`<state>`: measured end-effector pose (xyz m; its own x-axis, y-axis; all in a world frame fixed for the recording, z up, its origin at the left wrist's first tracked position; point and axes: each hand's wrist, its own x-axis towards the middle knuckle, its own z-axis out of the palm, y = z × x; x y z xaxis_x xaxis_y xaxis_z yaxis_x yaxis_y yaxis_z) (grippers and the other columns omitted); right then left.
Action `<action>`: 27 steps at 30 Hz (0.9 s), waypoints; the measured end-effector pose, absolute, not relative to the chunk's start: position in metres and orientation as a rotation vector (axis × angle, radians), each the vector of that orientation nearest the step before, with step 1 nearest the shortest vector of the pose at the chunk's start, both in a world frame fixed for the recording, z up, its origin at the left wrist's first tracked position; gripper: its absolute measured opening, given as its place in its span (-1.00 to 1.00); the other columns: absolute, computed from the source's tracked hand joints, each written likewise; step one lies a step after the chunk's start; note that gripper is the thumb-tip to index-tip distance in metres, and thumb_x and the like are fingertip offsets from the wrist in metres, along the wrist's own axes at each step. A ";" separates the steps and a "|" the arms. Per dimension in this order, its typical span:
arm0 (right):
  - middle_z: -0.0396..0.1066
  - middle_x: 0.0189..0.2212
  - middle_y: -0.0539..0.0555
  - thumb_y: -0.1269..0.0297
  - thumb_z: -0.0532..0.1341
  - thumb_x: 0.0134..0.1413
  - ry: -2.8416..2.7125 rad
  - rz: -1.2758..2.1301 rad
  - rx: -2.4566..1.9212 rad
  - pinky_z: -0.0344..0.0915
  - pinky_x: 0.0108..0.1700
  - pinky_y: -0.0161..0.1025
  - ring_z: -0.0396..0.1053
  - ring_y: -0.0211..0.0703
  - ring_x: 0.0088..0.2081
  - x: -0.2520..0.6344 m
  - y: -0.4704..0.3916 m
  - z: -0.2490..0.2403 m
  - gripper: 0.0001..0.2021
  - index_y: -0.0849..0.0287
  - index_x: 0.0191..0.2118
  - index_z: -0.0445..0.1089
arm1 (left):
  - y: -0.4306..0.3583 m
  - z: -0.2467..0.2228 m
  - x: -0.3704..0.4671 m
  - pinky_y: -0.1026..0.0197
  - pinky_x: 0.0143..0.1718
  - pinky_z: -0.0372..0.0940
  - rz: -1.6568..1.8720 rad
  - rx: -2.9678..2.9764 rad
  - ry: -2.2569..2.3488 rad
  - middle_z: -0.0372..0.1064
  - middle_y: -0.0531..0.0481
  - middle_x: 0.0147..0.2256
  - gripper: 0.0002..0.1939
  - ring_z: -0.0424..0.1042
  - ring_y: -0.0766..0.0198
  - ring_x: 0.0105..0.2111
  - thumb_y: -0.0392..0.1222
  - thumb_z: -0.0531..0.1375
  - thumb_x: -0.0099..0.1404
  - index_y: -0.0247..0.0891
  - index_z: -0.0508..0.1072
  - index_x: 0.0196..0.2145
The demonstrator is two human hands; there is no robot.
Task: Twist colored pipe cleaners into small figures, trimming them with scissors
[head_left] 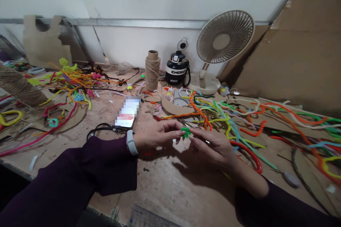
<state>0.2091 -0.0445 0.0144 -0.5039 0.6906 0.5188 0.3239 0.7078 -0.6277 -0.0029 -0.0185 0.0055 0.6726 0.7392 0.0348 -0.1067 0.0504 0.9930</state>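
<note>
A small green pipe cleaner flower (185, 133) is pinched between my two hands above the table. My left hand (162, 135), with a pale watch strap on its wrist, grips the flower's left side between thumb and fingers. From the right, my right hand (215, 147) has its fingertips closed on the other side. Fingertips cover part of the flower. Just behind the hands lies an orange pipe cleaner (198, 110). A phone (127, 112) with a lit screen rests on the table to the left.
Loose pipe cleaners (247, 142) spread across the right side, with more heaped at the left. Behind stand a twine spool (152, 72), a black bottle (176, 71) and a fan (225, 37). Another twine spool (20, 83) is at far left. A ruler (149, 218) lies at the front edge.
</note>
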 end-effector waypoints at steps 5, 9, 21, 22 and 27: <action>0.55 -0.37 0.06 0.35 0.17 0.19 -2.033 0.369 -0.869 0.44 -0.43 -0.34 0.47 -0.25 -0.51 0.204 -0.042 0.003 -0.77 0.14 -0.07 0.48 | -0.023 0.015 0.002 0.30 -0.40 0.22 0.713 1.379 0.623 0.31 0.05 -0.48 -0.60 0.29 0.40 -0.47 0.13 0.23 0.20 -0.33 0.40 -0.35; 0.56 -0.33 0.06 0.37 0.15 0.20 -2.011 0.360 -0.922 0.46 -0.38 -0.32 0.50 -0.23 -0.45 0.202 -0.041 0.000 -0.78 0.14 -0.08 0.47 | -0.023 0.014 0.003 0.35 -0.52 0.24 0.667 1.277 0.632 0.35 0.02 -0.48 -0.57 0.34 0.41 -0.52 0.16 0.24 0.17 -0.34 0.43 -0.34; 0.57 -0.29 0.07 0.37 0.16 0.20 -1.964 0.298 -1.021 0.46 -0.27 -0.35 0.53 -0.21 -0.34 0.200 -0.046 -0.002 -0.80 0.19 -0.10 0.47 | -0.018 0.000 0.008 0.44 -0.60 0.23 0.688 0.741 0.601 0.46 -0.04 -0.34 -0.65 0.49 0.36 -0.52 -0.11 0.38 0.09 -0.31 0.34 -0.29; 0.57 -0.29 0.07 0.37 0.16 0.20 -1.965 0.277 -1.017 0.46 -0.27 -0.34 0.53 -0.21 -0.35 0.199 -0.046 -0.002 -0.80 0.19 -0.10 0.47 | -0.018 0.002 0.009 0.43 -0.58 0.25 0.676 0.707 0.600 0.46 -0.04 -0.35 -0.67 0.48 0.37 -0.53 -0.15 0.38 0.09 -0.32 0.35 -0.29; 0.58 -0.32 0.05 0.38 0.18 0.18 -1.966 0.170 -0.966 0.47 -0.31 -0.35 0.53 -0.22 -0.39 0.195 -0.046 0.000 -0.81 0.16 -0.12 0.49 | -0.020 0.006 0.011 0.42 -0.51 0.28 0.667 0.631 0.599 0.42 0.00 -0.40 -0.74 0.43 0.44 -0.54 -0.27 0.36 0.12 -0.37 0.41 -0.25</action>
<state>0.1947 -0.0464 0.0001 -0.2794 0.6867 0.6711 0.5615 0.6838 -0.4660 0.0112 -0.0205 0.0061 0.6367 0.7121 -0.2958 -0.3702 0.6188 0.6929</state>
